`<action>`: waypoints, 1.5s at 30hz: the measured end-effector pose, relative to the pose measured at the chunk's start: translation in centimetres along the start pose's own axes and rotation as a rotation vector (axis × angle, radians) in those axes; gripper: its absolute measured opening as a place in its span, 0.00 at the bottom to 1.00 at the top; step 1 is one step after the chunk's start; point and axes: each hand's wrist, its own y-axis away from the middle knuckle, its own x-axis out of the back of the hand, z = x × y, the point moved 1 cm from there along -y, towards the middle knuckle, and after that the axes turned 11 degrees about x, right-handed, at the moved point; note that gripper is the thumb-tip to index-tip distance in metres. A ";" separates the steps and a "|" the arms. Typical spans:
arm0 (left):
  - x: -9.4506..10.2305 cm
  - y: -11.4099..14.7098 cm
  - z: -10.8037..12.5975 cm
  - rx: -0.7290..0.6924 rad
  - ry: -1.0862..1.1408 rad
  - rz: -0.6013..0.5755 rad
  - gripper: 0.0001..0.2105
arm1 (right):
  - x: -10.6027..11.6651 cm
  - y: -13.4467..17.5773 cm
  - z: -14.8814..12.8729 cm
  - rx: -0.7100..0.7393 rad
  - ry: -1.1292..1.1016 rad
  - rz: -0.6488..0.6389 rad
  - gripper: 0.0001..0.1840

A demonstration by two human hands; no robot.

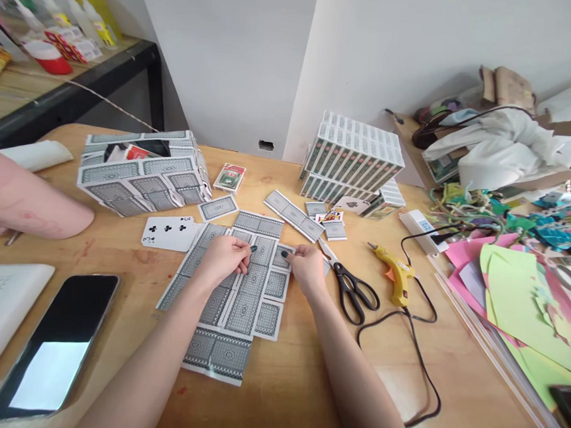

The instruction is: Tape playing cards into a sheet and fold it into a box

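Observation:
A panel of playing cards (246, 300) laid edge to edge, patterned backs up, lies flat on the table under my hands. My left hand (227, 260) is over its upper middle, fingers curled in, with nothing visible between them. At the panel's right edge, my right hand (308, 267) pinches a small playing card (280, 258) between thumb and finger. That card sits above two similar cards along the same edge. Black-handled scissors (354, 291) lie just right of my right hand. A three of clubs (168, 233) lies face up to the left of the panel.
A card-covered box (142, 182) stands at back left, beside a card pack (229, 177). Stacked card packs (354, 154) rise at back right. A yellow glue gun (396, 275) with its cord, coloured paper (518, 293), a phone (55, 343) and a joined card strip (293, 214) surround the work.

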 end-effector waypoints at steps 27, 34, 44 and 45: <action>-1.9 1.1 -1.1 -0.825 -0.875 0.438 0.18 | 2.3 0.7 -0.1 0.201 0.181 0.220 0.16; -1.6 1.1 -1.0 -0.839 -0.879 0.426 0.16 | 2.2 0.6 0.0 0.109 0.070 0.157 0.17; -1.8 0.8 -1.1 -0.819 -0.814 0.439 0.23 | 2.2 0.5 -0.5 0.054 -0.251 -0.060 0.23; -1.8 0.6 -1.2 -0.819 -0.782 0.442 0.23 | 1.9 0.7 -0.6 0.068 -0.260 -0.100 0.22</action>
